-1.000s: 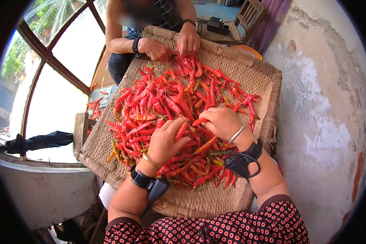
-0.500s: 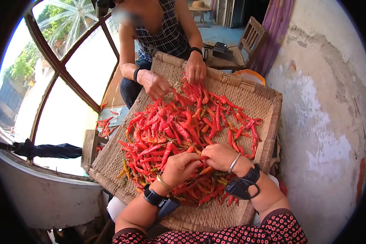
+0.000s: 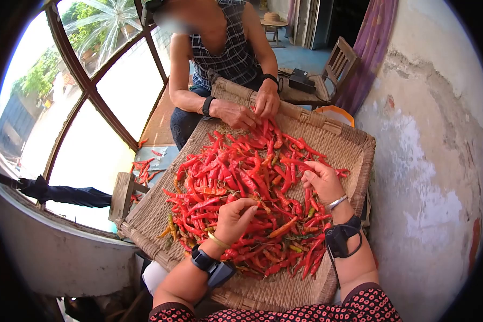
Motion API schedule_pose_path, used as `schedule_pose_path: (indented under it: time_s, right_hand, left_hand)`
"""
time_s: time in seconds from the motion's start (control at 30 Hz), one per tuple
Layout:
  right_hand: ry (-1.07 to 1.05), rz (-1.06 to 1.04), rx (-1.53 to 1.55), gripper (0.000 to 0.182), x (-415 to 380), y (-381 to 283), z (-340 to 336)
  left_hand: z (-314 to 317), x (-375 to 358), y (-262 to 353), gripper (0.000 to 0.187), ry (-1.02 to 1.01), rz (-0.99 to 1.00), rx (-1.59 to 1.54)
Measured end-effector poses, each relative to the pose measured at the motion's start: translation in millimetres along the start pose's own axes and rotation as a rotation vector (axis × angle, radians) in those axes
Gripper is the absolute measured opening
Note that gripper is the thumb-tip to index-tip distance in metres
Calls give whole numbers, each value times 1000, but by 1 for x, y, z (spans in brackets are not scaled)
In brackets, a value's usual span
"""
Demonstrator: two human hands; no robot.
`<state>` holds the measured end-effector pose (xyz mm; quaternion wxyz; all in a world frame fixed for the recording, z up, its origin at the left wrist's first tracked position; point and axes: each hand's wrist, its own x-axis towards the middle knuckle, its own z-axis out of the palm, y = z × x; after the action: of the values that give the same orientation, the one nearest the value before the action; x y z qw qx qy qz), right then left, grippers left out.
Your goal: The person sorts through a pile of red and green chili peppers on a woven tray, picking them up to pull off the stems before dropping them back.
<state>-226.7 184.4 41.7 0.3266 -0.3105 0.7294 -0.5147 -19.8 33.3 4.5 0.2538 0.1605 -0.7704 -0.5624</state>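
A heap of red chili peppers (image 3: 225, 174), with some orange and greenish ones among them, lies in a shallow woven tray (image 3: 161, 214). Above the near left part of the heap is my left hand (image 3: 234, 221), thumb and fingers pinched together; whatever they hold is too small to make out. My right hand (image 3: 324, 183) is over the right side of the heap, its fingertips closed on the end of a red chili pepper (image 3: 299, 162) that points left.
Across the tray sits a person whose two hands (image 3: 247, 111) work close together at the heap's far edge. Windows and a folded dark umbrella (image 3: 75, 195) are to the left. A plastered wall (image 3: 418, 161) stands at right, a wooden chair (image 3: 338, 64) behind the tray.
My hands, close together before, have moved apart: the right one went right and away from me, the left slightly back left. The other person's hands came closer together. The view shifted slightly.
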Motion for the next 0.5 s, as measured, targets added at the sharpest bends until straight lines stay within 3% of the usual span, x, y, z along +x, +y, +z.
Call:
schedule_pose_path:
  time_s: [0.07, 0.1, 0.17, 0.2, 0.23, 0.3, 0.37, 0.5]
  right_hand:
    - [313, -430, -242, 41, 16, 15, 9]
    - [311, -432, -240, 41, 17, 15, 9]
    - [292, -532, -896, 48, 17, 15, 9]
    - [121, -395, -903, 45, 11, 6, 10]
    - [118, -395, -901, 45, 10, 7, 13]
    - [-310, -228, -834, 38, 3, 11, 19]
    - [-381, -151, -934, 39, -5, 5, 27]
    - [-560, -59, -1091, 35, -13, -4, 32]
  left_hand:
    - [2, 0, -1, 10, -17, 17, 31]
    - [2, 0, -1, 10, -14, 16, 34]
    - [2, 0, -1, 10, 4, 22, 96]
    - [1, 0, 0, 10, 6, 19, 99]
    - [1, 1, 2, 11, 30, 40, 163]
    - [-1, 3, 8, 12, 51, 59, 227]
    - [-5, 5, 13, 16, 88, 195, 496]
    - [-7, 6, 10, 21, 97, 265, 677]
